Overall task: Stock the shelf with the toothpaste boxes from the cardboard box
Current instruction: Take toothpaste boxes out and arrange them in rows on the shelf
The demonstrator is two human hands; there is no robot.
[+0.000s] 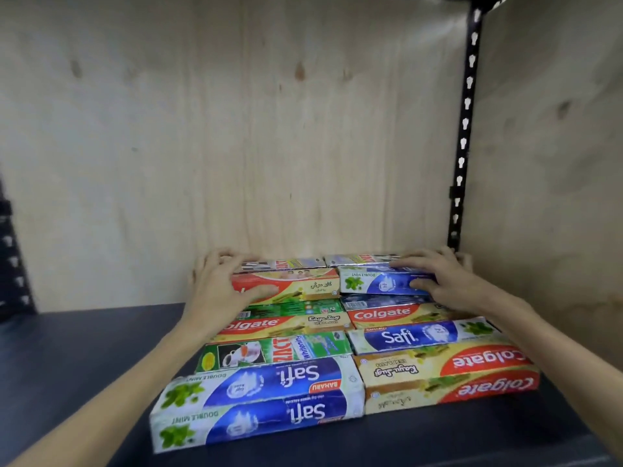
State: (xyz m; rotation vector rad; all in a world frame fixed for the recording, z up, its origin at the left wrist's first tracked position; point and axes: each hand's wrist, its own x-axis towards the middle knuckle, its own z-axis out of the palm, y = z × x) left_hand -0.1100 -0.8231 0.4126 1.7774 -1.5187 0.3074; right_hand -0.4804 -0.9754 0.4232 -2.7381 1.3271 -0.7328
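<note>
Several toothpaste boxes lie flat in two columns on the dark shelf board (84, 358), stacked in layers. A blue Safi box (263, 382) and a red Colgate box (448, 365) lie at the front. My left hand (220, 284) rests on the left end of a red Colgate box (296, 284) on top of the left column, fingers curled over its back edge. My right hand (445, 278) presses on a blue Safi double mint box (377, 281) atop the right column, thumb on its front face. The cardboard box is out of view.
A plywood back wall (236, 129) stands right behind the stacks. A black slotted upright (463, 139) runs up the right rear corner, beside a plywood side wall (546, 163). Another black upright (10, 257) is at the far left.
</note>
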